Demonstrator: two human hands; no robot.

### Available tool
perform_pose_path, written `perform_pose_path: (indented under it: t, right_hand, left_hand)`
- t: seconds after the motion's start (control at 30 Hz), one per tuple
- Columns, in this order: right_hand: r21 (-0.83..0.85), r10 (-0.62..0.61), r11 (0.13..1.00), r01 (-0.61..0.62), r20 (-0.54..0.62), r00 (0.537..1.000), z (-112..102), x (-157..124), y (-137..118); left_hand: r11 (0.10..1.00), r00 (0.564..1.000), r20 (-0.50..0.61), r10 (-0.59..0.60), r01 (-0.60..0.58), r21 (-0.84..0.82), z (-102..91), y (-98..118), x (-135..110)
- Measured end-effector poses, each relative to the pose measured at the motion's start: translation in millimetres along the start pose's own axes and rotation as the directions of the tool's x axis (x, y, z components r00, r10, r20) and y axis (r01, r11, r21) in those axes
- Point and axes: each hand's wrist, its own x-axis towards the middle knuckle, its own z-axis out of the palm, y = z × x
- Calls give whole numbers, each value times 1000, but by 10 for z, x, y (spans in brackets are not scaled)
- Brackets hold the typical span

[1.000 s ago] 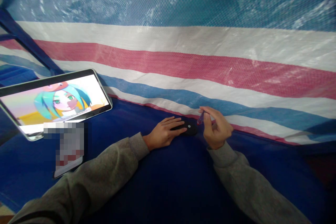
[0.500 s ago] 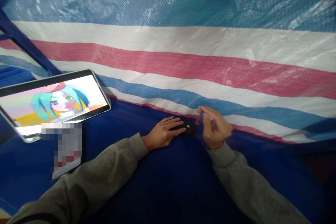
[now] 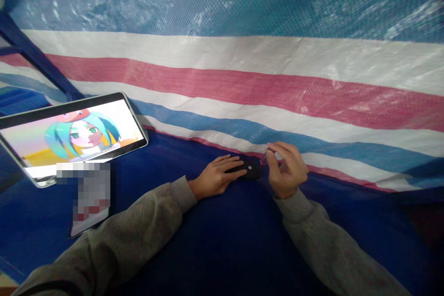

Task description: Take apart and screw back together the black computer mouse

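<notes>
My left hand (image 3: 218, 176) rests with stretched, slightly spread fingers across a dark, rounded flat object (image 3: 252, 169) on the blue surface. A small pale round spot shows on that object's uncovered end; my fingers cover the rest, and its kind is unclear. Just to its right, my right hand (image 3: 287, 169) is closed in a pinch of thumb and fingertips. Between them is a small, slim see-through purplish piece with a red lower end (image 3: 262, 161). This red end points down beside the dark object's right end; whether they touch, I cannot tell.
A tablet-like screen (image 3: 138, 142) showing a cartoon figure leans at the left. In front of it lies a partly blurred flat device (image 3: 92, 222). Striped plastic sheeting (image 3: 215, 84) rises behind the blue surface (image 3: 222, 240). A blue bar (image 3: 41, 62) slants at the upper left.
My right fingers have shifted slightly, and the small purplish piece stands a little more upright. My left hand keeps its place on the dark object. The whole view has drifted very slightly.
</notes>
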Motion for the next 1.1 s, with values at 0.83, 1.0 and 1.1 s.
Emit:
perform_pose_path:
  t: [0.83, 1.0, 1.1]
  right_hand:
    - [85, 14, 996, -17, 44, 999, -28, 5, -11]
    - [44, -22, 999, 21, 13, 1000, -13, 32, -18]
    - [23, -20, 1000, 21, -32, 999, -2, 36, -19]
  left_hand:
    - [1000, 1000, -2, -3, 3, -12, 5, -3, -3]
    - [1000, 1000, 3, -2, 2, -9, -4, -2, -1]
    - [1000, 1000, 3, -3, 3, -8, -15, 6, 5]
